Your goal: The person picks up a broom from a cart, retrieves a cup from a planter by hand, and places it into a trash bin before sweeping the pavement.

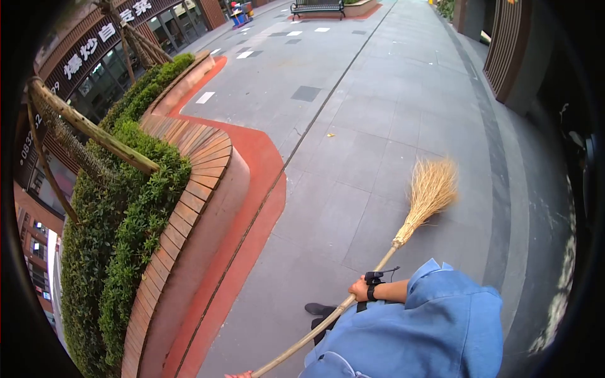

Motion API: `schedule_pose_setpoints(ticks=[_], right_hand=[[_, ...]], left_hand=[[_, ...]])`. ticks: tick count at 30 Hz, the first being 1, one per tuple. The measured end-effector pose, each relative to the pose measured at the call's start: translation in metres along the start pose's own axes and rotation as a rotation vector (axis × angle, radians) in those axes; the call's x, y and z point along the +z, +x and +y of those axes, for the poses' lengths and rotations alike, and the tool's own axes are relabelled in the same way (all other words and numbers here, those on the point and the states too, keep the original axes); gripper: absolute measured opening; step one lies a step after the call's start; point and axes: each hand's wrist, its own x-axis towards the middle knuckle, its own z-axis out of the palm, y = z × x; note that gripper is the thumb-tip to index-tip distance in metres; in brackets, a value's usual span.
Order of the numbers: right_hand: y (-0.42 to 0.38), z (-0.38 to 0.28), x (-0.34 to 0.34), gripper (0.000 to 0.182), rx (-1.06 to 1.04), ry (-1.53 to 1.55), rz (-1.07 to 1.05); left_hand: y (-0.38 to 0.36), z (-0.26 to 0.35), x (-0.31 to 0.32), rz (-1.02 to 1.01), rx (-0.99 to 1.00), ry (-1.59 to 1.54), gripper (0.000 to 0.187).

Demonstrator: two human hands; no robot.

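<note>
A straw broom with a long pale wooden handle (301,343) slants from the bottom edge up to the right. Its bristles (433,186) fan out over the grey paving. My right hand (360,289) is closed around the handle below the bristles, with a dark strap and small black device on the wrist. At the bottom edge, my left hand (239,375) is at the lower end of the handle, gripping it; most of that hand is cut off by the frame. A small yellowish leaf (331,135) lies on the paving ahead of the broom.
A curved planter with a wooden bench top (208,170) and green shrubs (120,246) borders the left. Wooden poles (94,129) prop a tree there. A bench (317,6) stands far ahead. Slatted pillars (507,53) line the right. Red paving (268,164) edges the planter.
</note>
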Motion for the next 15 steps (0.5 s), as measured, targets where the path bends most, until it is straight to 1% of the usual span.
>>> schedule_pose_setpoints(ticks=[2,4,5,6,8,10,12,13,14,15], right_hand=[[0.013,0.014,-0.005,0.012,0.039,0.105,0.035],[0.034,0.029,-0.017,0.014,0.138,0.144,0.032],[0.042,0.037,-0.024,0.015,0.193,0.124,0.043],[0.053,0.045,-0.035,0.016,0.241,0.104,0.058],[0.055,0.051,-0.078,0.02,0.345,0.118,0.106],[0.075,0.073,-0.079,0.018,0.439,0.211,0.153],[0.086,0.084,-0.089,0.019,0.524,0.226,0.17],[0.087,0.086,-0.095,0.021,0.532,0.298,0.215],[0.09,0.085,-0.103,0.021,0.533,0.295,0.2],[0.095,0.082,-0.115,0.022,0.54,0.291,0.205]], left_hand=[[0.008,0.001,0.08,-0.069,-0.048,0.019,0.031],[0.036,-0.011,0.142,-0.377,-0.027,-0.001,0.032],[0.053,-0.02,0.173,-0.472,-0.096,-0.047,0.034],[0.063,-0.032,0.207,-0.558,-0.107,-0.064,0.035],[0.051,-0.045,0.28,-0.629,-0.218,-0.049,0.036],[0.076,-0.078,0.32,-0.929,-0.29,-0.094,0.032],[0.075,-0.088,0.365,-0.991,-0.326,-0.083,0.026],[0.076,-0.091,0.38,-1.043,-0.354,-0.075,0.029],[0.08,-0.094,0.393,-1.062,-0.397,-0.081,0.029],[0.083,-0.093,0.405,-1.066,-0.391,-0.07,0.03]])
